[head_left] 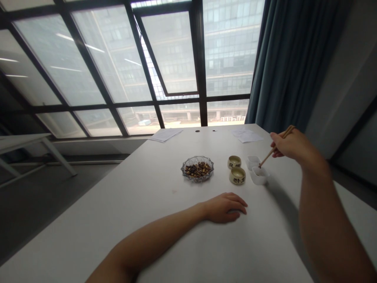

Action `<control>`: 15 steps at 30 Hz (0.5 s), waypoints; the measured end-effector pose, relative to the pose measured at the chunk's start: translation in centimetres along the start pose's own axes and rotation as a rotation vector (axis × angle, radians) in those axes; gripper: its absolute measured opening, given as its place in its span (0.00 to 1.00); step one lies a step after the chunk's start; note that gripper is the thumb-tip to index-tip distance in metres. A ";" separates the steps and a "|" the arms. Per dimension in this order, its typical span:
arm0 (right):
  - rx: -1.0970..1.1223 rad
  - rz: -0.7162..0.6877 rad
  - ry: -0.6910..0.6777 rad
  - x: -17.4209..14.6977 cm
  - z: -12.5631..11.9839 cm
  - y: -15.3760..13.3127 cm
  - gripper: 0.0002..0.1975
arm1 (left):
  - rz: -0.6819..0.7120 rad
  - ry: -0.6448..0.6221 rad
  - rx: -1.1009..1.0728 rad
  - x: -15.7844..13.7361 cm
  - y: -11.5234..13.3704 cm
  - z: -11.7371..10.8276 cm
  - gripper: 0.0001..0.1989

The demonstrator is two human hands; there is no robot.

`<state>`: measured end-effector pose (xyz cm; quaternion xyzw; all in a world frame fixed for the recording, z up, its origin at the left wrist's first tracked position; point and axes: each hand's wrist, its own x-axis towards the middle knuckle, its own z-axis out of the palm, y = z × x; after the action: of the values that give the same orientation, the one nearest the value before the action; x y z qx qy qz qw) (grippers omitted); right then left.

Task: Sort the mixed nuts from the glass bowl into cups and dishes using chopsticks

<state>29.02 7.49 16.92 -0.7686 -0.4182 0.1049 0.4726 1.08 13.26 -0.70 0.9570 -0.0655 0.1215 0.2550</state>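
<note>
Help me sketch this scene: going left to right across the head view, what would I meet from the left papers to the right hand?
Left papers, glass bowl, two cups, two white tubs, right hand.

The left forearm [165,232], bare, enters from seven o'clock and reaches across to the left hand [225,207] at five o'clock, its wrist [204,211] nearly straight. That hand lies palm down, relaxed, slightly curled fingers [239,201] pointing toward three o'clock. The bare right forearm [319,204] rises from four o'clock; the right hand [290,145], at three o'clock, bends toward ten, its fingers [274,137] gathered in a pinch grip.
</note>
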 end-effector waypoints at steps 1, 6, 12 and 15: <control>0.001 0.002 -0.014 0.2 0.0 0.2 0.16 | 0.003 0.001 0.000 0.0 0.0 0.0 0.14; -0.026 0.016 -0.069 0.8 0.1 1.1 0.18 | 0.024 0.010 0.002 0.0 -0.1 0.1 0.14; -0.044 -0.012 -0.081 0.5 -0.1 0.7 0.19 | 0.015 0.010 0.007 0.0 0.0 0.0 0.14; -0.023 -0.008 -0.073 0.3 -0.2 0.6 0.19 | 0.009 0.006 0.009 0.0 0.0 0.0 0.14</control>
<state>29.64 7.46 16.59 -0.7681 -0.4394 0.1262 0.4484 1.07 13.25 -0.68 0.9576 -0.0685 0.1257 0.2501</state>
